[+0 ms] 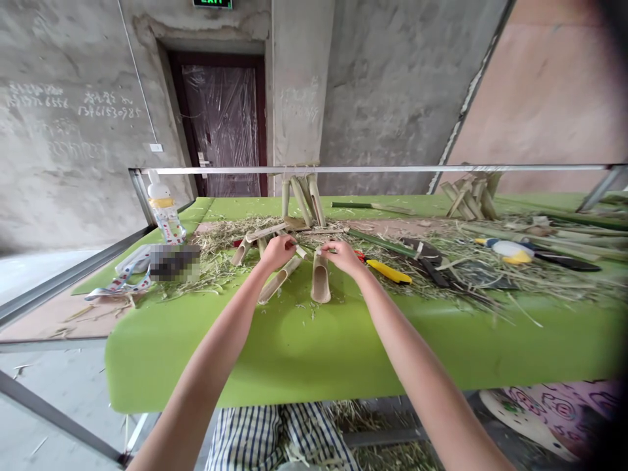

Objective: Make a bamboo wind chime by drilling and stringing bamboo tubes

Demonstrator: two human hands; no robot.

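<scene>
Forearms [196, 386] | left hand [277, 252], right hand [341, 256] | pale bamboo strip [300, 251] pinched

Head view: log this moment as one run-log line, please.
left hand: pinching thin bamboo strip | right hand: pinching same strip | nearby: split bamboo tube, yellow utility knife

Smooth pale bamboo tube sections [320, 280], glossy green vinyl tabletop [314, 353], rough grey concrete wall [392, 98]

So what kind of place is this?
It looks like a makeshift bamboo craft workshop in an unfinished building. The walls are bare concrete, bamboo shavings cover the green table, and a yellow-handled utility knife lies near cut bamboo pieces.
</scene>
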